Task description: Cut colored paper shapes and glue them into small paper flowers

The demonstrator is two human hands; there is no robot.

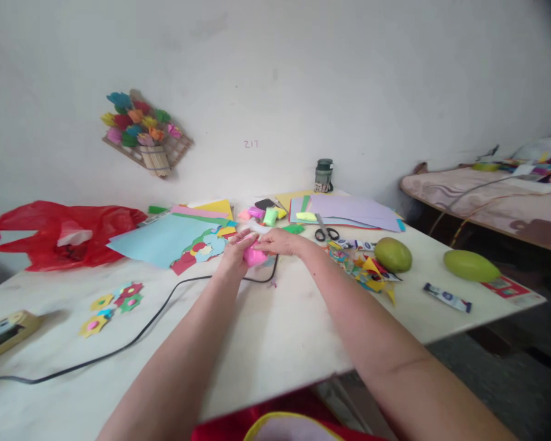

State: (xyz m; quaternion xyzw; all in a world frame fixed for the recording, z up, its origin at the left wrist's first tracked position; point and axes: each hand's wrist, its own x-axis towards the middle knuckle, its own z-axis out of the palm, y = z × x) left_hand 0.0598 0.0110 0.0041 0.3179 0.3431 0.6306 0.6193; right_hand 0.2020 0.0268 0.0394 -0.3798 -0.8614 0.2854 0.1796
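Note:
Near the middle of the white table, my left hand (237,250) is closed on a bright pink packet (256,256). My right hand (278,241) touches the packet's upper right side, its fingers pressed together at it. Just behind the hands lie small packets in pink, purple, green and yellow, among them a light green one (270,217). Cut paper shapes (199,250) lie to the left of my left hand. A black cable (165,306) runs across the table and passes close below the packet.
At the left are a red plastic bag (50,236), paper flowers (130,297) and a yellow power strip (9,334). Coloured sheets (353,210), scissors (326,233), paper scraps (371,275), two green fruits (393,255) and a tube (447,297) lie to the right. A flask (324,175) stands behind.

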